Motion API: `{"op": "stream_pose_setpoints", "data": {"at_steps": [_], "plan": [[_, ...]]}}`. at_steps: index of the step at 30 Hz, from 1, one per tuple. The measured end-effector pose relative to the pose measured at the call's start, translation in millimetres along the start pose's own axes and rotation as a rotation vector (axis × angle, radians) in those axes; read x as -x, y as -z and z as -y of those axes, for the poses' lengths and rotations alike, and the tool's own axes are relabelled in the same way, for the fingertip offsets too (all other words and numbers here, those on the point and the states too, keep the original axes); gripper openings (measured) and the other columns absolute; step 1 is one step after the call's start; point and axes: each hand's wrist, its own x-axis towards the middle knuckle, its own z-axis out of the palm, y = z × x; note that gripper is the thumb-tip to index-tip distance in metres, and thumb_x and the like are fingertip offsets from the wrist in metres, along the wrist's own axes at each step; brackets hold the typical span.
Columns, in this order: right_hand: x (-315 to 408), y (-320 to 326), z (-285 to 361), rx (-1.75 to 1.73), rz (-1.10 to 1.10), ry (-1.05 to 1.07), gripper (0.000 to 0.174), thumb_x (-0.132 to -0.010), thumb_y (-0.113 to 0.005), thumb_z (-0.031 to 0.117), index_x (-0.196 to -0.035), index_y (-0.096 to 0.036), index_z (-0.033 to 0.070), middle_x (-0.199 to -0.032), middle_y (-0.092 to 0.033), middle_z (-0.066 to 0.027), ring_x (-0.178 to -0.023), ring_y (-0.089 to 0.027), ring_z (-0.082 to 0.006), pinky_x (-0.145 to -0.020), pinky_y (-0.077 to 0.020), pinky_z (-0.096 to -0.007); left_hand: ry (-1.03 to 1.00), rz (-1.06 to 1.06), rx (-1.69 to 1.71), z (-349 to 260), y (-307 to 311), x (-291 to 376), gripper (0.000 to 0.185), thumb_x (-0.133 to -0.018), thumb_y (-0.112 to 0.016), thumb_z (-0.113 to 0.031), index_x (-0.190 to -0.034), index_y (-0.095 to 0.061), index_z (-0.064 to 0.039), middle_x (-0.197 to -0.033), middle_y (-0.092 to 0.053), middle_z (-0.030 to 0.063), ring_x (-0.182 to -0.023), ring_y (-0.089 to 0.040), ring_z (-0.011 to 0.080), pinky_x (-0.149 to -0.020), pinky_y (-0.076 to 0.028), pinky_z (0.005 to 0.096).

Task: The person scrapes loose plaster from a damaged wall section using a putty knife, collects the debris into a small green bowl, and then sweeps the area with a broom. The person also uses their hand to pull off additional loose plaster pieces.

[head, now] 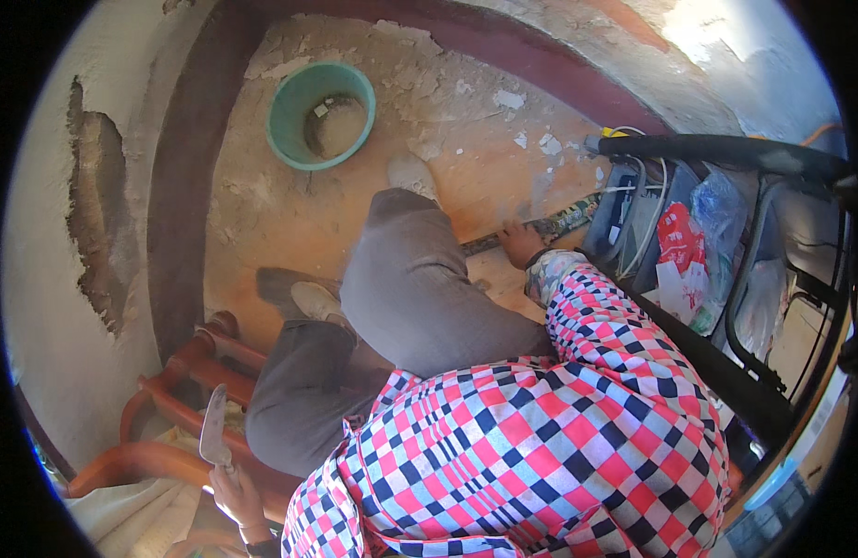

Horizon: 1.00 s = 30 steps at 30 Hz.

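My left hand (236, 494) grips the handle of a small metal trowel (213, 431), its blade pointing up the view, beside the reddish wooden furniture at lower left. My right hand (521, 244) reaches down to the floor at the centre right, its fingers on a long, narrow patterned strip (568, 217) that lies along the floor. What the strip is made of, and whether the fingers close round it, I cannot tell. Part of the strip is hidden behind my knee. A green plastic bucket (320, 164) stands further ahead, with pale loose material at its bottom.
Flakes of plaster (550, 144) lie on the floor near the wall. The left wall (38, 279) has a deep peeled patch. A black metal frame (722, 150) stands at right, with plastic bags (680, 240) and grey items. Reddish wooden furniture (171, 404) is at lower left.
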Motion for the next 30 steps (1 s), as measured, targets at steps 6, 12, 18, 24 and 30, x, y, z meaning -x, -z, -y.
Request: {"op": "stream_pose_setpoints", "data": {"at_steps": [6,12,18,24,30], "plan": [[-27.7,28.3,2.9,0.079,0.422,-0.055,0.041,-0.082,-0.063,0.020,-0.122,-0.060,0.013,-0.121,-0.059,-0.0171,-0.114,-0.058,-0.0342,-0.094,-0.0422,-0.0531,0.084,0.052,-0.045,8.6,22.2,16.1,0.028,-0.085,-0.063,-0.009,-0.108,-0.055,0.005,-0.094,-0.055,0.0231,-0.084,-0.055,0.0441,-0.072,-0.044,0.0502],[-20.7,50.9,14.8,0.024,0.448,-0.085,0.041,-0.076,-0.072,0.024,-0.116,-0.069,0.014,-0.116,-0.063,-0.0164,-0.115,-0.059,-0.0332,-0.094,-0.0484,-0.0443,0.025,0.024,-0.065,8.6,26.8,0.9,0.028,-0.085,-0.063,-0.013,-0.107,-0.055,0.004,-0.089,-0.054,0.0213,-0.081,-0.054,0.0421,-0.068,-0.044,0.0492],[-31.0,67.1,23.6,-0.048,0.688,-0.043,0.040,-0.070,-0.075,0.020,-0.107,-0.070,0.006,-0.110,-0.067,-0.0212,-0.100,-0.067,-0.0364,-0.083,-0.0545,-0.0467,-0.060,-0.059,0.011,3.4,2.8,-39.3,0.029,-0.084,-0.065,-0.013,-0.107,-0.057,0.002,-0.087,-0.055,0.0193,-0.076,-0.056,0.0404,-0.065,-0.045,0.0481],[-29.2,102.1,25.4,-0.086,0.503,-0.110,0.032,-0.077,-0.068,0.018,-0.107,-0.071,0.006,-0.110,-0.068,-0.0194,-0.105,-0.066,-0.0343,-0.087,-0.0535,-0.0454,-0.063,-0.103,0.186,-4.6,-38.0,-86.1,0.030,-0.081,-0.068,-0.013,-0.107,-0.061,0.000,-0.089,-0.059,0.0179,-0.077,-0.059,0.0377,-0.065,-0.048,0.0448],[-56.3,122.6,-24.0,0.133,0.399,-0.228,0.030,-0.079,-0.065,0.016,-0.107,-0.073,0.008,-0.111,-0.069,-0.0177,-0.105,-0.066,-0.0349,-0.086,-0.0536,-0.0457,-0.094,-0.210,0.254,-19.4,-76.7,-134.9,0.030,-0.082,-0.067,-0.012,-0.110,-0.061,-0.002,-0.091,-0.062,0.0161,-0.080,-0.062,0.0362,-0.069,-0.050,0.0433]]}}
